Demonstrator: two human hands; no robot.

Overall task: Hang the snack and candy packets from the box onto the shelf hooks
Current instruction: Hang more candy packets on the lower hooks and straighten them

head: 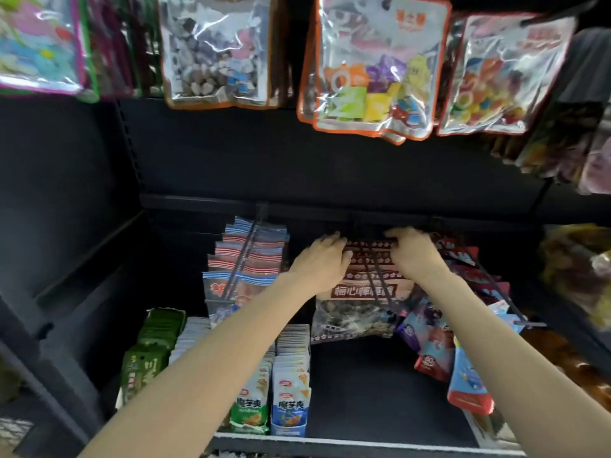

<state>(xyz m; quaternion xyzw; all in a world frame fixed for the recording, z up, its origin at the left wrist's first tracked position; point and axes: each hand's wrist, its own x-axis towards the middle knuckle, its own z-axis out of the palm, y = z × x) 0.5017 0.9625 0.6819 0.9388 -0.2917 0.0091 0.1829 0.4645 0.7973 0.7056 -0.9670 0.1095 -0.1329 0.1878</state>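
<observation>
Dark shelving (380, 375) surrounds us, hung with packets. We judge we are seating the brown candy packets (367, 285) on their hook (377, 272) at the far middle. Our left hand (322, 259) and right hand (415, 252) curl over the stack's top edge from either side, gripping it. Next, we should push the stack back along the hook and let go.
</observation>
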